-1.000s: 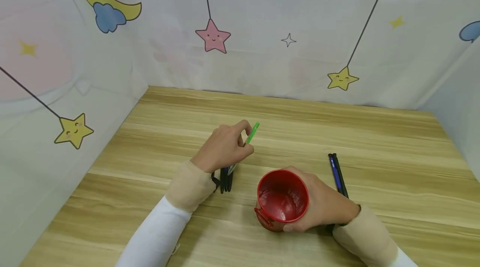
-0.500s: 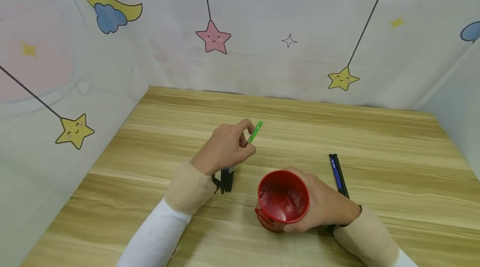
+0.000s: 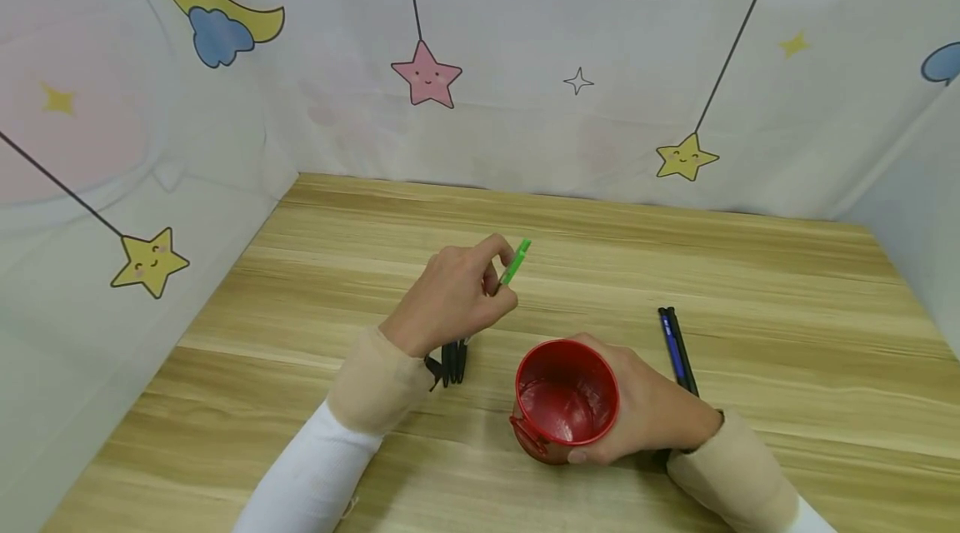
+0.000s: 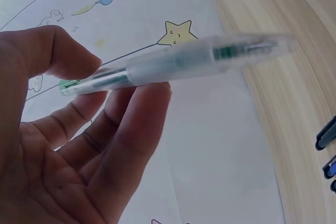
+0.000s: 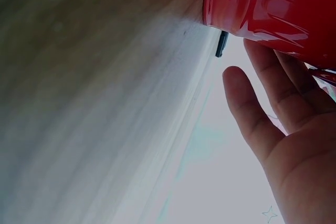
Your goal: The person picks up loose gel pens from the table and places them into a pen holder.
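Observation:
Between thumb and fingers, my left hand pinches a pen with a bright green end, raised above the table. The left wrist view shows the pen's clear, frosted barrel reaching out past the fingertips. My right hand grips a red cup from its right side, and the inside of the cup looks bare. A small red handle-like piece sticks out at the cup's near left. Seen from the right wrist, the fingers lie along the cup's glossy red wall.
Several dark pens lie on the wooden table, partly under my left wrist. To the right, a blue pen and a black pen lie side by side, partly behind my right forearm. A printed cloth hangs around the table's back and sides.
My left hand has shifted slightly to the right with the pen, whose green end is now a little higher. The right hand and the red cup have stayed in place.

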Demonstrator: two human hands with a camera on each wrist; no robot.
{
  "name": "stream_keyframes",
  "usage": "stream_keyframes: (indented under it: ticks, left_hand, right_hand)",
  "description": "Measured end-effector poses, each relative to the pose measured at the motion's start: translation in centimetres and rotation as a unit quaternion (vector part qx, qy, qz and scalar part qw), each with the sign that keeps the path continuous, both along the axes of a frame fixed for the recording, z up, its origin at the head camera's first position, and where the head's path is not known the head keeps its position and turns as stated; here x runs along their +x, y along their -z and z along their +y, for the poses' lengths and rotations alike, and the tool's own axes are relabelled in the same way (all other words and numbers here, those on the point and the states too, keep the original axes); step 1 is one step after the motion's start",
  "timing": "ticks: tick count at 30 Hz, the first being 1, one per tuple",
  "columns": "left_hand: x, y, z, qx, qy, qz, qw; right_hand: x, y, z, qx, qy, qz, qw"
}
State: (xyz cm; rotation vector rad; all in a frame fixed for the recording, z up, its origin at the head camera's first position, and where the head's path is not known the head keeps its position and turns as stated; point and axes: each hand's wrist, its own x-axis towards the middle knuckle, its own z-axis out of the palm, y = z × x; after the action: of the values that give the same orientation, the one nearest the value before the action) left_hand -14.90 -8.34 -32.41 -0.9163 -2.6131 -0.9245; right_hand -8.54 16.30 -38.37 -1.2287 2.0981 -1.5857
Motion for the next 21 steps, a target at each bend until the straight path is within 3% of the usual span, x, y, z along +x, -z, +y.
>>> stream_keyframes:
  ticks: [7,21]
  left_hand:
    - [0.1,-0.2,0.0,0.005,-0.003,0.012,0.9999]
    - [0.7,-1.1,0.2,0.054,0.010,-0.011,0.9984]
  right_hand:
    - [0.1,0.0,-0.1,0.001,0.000,0.002,1.000]
    - [0.2,-0.1,-0.2,0.004,0.003,0.014,1.000]
